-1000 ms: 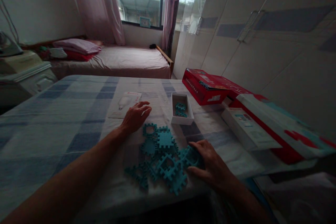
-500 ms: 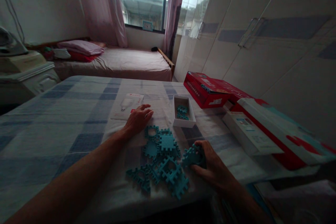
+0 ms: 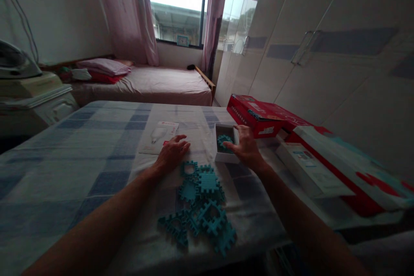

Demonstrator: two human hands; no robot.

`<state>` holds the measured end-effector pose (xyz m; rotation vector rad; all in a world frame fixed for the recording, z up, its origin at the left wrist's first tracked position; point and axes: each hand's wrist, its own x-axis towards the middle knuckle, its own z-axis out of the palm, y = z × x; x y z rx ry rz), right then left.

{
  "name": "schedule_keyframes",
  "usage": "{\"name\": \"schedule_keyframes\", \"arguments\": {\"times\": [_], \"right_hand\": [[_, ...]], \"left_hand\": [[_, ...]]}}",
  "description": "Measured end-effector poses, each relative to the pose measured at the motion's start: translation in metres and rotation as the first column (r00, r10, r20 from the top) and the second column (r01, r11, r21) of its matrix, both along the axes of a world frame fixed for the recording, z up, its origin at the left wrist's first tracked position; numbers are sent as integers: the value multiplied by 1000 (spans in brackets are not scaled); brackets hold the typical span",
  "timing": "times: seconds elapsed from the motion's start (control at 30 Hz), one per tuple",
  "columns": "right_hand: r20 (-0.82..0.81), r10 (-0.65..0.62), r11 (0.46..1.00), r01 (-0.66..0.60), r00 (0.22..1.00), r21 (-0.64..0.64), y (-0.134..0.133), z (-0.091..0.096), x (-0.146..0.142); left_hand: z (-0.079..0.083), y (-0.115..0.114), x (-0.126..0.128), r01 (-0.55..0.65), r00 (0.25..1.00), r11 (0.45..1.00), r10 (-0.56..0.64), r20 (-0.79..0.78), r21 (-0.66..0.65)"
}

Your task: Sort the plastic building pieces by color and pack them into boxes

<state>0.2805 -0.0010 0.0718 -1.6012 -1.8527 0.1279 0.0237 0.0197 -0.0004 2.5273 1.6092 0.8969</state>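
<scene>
My right hand (image 3: 247, 144) is over the right side of a small white box (image 3: 226, 156), thumb inside and fingers at the right wall. Thumb and fingers are apart, with no piece visible between them. Below the thumb lie teal toothed interlocking pieces (image 3: 224, 140), partly hidden by the hand. My left hand (image 3: 173, 153) rests palm down, fingers loosely spread and holding nothing, over the lower right part of a flat white packet with a light bulb picture (image 3: 157, 133). Nearer to me is a heap of teal interlocking pieces (image 3: 208, 182), some solid squares, some with cut-out centres, one triangular (image 3: 176, 226).
A checked cloth (image 3: 106, 155) covers the table. Along its right side stand a red box (image 3: 255, 114) and a white carton (image 3: 310, 170). Behind are a bed (image 3: 161, 84), a window and a wardrobe (image 3: 284, 51). An iron (image 3: 17, 60) stands at the left.
My right hand has moved from beside the heap, where it held a teal piece, forward to the white box. That piece no longer shows in its grip. My left hand has stayed put.
</scene>
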Motion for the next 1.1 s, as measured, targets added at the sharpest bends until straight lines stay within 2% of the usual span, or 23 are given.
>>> {"name": "schedule_keyframes", "arguments": {"times": [0.03,0.1,0.13,0.2,0.27,0.33,0.4,0.53,0.63,0.7,0.8,0.9,0.97,1.1], "right_hand": [[10,7,1000,-7,1000,30,-12,0,-1],[-11,103,994,-103,995,-28,-47,-2,-2],[-38,190,974,-194,981,-119,-68,-4,-3],[-58,342,892,-343,938,-295,-110,-11,-6],[-12,380,863,-359,925,-355,-143,-22,-10],[65,346,883,-302,936,-358,-162,-33,-15],[113,320,894,-261,941,-363,-166,-40,-18],[145,278,909,-211,950,-360,-148,-44,-10],[172,174,949,-118,970,-292,-133,-46,4],[141,135,967,-100,981,-233,-129,-46,11],[60,211,961,-196,976,-197,-131,-42,7],[81,320,917,-286,944,-279,-136,-38,-7],[116,323,908,-273,939,-319,-134,-39,-15],[138,219,945,-174,966,-279,-123,-44,-10]], "left_hand": [[0,0,0,-3,1000,1000,3,3,-5],[-1,0,0,-7,1000,1000,7,10,-20],[-1,0,1,-9,1000,1000,9,14,-28],[0,0,1,-12,1000,999,13,21,-45],[1,0,2,-16,1000,998,17,25,-59],[2,-2,3,-20,999,998,21,26,-66],[4,-3,3,-20,999,998,22,25,-66],[4,-4,3,-16,1000,999,17,19,-52],[2,-2,2,-16,1000,999,17,15,-48],[1,-1,1,-16,1000,999,16,15,-49],[1,-1,1,-13,1000,998,14,13,-58],[2,-1,1,-16,1000,998,16,5,-67],[2,-1,1,-16,1000,998,16,-2,-69],[1,-1,1,-16,1000,998,16,-11,-63]]}}
